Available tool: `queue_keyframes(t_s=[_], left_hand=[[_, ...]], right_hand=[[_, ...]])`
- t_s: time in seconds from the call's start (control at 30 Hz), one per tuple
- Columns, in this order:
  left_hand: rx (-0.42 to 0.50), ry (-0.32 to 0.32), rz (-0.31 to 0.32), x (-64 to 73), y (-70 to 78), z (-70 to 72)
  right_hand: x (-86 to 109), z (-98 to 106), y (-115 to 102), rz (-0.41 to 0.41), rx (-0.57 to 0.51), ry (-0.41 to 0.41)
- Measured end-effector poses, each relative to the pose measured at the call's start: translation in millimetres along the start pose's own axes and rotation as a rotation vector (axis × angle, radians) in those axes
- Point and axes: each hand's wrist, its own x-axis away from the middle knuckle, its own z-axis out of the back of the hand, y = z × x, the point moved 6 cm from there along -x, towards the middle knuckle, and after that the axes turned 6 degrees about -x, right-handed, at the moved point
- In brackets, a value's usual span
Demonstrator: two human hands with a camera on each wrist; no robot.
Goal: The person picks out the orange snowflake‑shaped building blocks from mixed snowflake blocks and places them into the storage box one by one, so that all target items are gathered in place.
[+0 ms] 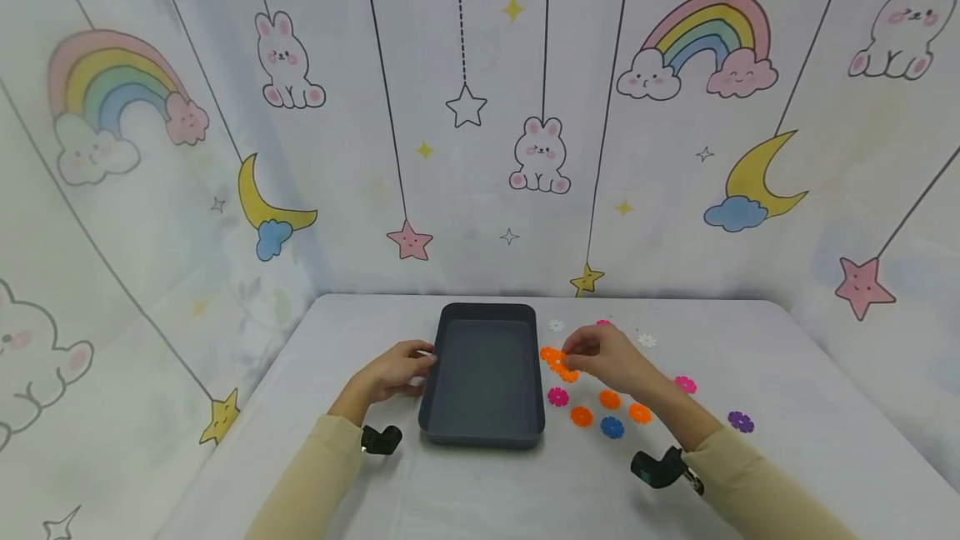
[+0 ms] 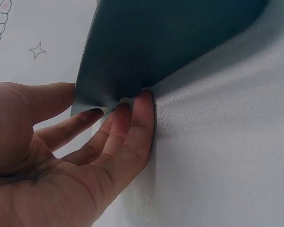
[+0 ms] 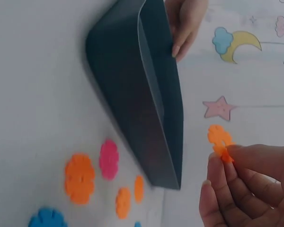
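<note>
A dark grey rectangular tray (image 1: 483, 382) sits on the white table. My left hand (image 1: 396, 369) rests against its left side. In the left wrist view the thumb and fingertips (image 2: 143, 106) touch the outer wall. My right hand (image 1: 611, 361) is past the tray's right rim, above the table. Between thumb and fingers it pinches an orange flower-shaped piece (image 3: 218, 137), tilted up. Under and beside this hand lie other orange flower-shaped pieces (image 1: 610, 399), a pink one (image 1: 557, 397) and a blue one (image 1: 612, 427). Part of the held piece is hidden by the fingertips.
Farther out lie a purple flower-shaped piece (image 1: 741, 422), another pink one (image 1: 685, 384) and white ones (image 1: 647, 341). A patterned cloth (image 1: 480, 190) hangs behind the table. A dark wrist camera (image 1: 657, 468) juts out below the right forearm.
</note>
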Motion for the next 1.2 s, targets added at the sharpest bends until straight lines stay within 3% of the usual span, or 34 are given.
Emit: queue_keyframes(t_s=[0.33,0.67,0.87,1.2], left_hand=[[-0.005,0.010,0.016,-2.3,-1.3,0.3],[0.002,0.005,0.023,-3.2,-2.5,0.4],[0.003,0.002,0.023,-4.6,-2.9,0.2],[0.020,-0.035,0.021,-4.2,-1.9,1.0]], right_hand=[[-16.0,-39.9,-4.2,0.011,-0.052,-0.032],[-25.0,-78.1,-12.3,0.106,-0.025,-0.100],[-31.8,-102.5,-17.3,0.121,-0.035,-0.116],[-48.2,-145.4,-21.0,0.142,0.057,-0.100]])
